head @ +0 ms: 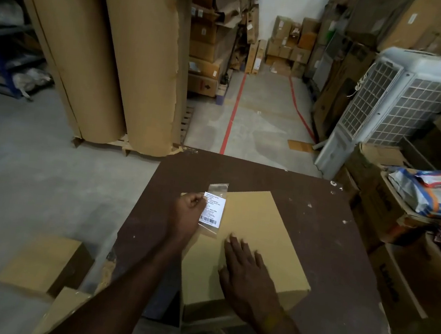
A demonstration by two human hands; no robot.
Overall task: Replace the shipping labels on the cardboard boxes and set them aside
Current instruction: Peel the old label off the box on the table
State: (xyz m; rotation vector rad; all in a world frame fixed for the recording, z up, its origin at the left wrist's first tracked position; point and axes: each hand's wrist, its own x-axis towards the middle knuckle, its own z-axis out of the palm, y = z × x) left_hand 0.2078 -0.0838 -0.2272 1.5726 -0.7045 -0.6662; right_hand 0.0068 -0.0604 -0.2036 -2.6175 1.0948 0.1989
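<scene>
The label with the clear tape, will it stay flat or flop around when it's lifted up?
Probably floppy: the label is thin paper under clear film, and the film's free top end already curls. It looks very light, since the left hand pinches just one edge. The tape likely clings, so the right hand steadies the box.

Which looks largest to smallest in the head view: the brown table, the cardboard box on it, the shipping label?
1. Brown table.
2. Cardboard box.
3. Shipping label, pinched by the left hand.
</scene>
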